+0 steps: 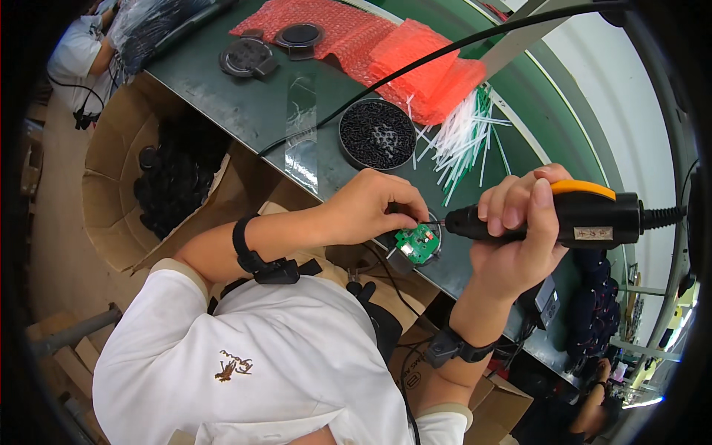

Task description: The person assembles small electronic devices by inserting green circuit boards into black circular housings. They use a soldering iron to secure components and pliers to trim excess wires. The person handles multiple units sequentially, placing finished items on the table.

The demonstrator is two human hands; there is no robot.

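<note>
My right hand (523,222) is wrapped round a black electric screwdriver (627,216) with an orange lever on top. The tool lies nearly level, its bit pointing left. At the bit's tip, the thumb and fingers of my left hand (374,206) are pinched together. Whatever they hold, if anything, is too small to make out. Just below those fingertips, a green circuit board (417,246) lies near the table's front edge. A round grey part (436,256) shows around its right side, partly covered by the board.
Beyond my left hand, a round tin (378,133) holds many small black screws. White strips (467,141) lie beside red bubble wrap (426,63). Two round black parts (247,57) rest at the far left of the green table (215,96). A cardboard box (111,174) contains black parts. A black cable (445,50) crosses overhead.
</note>
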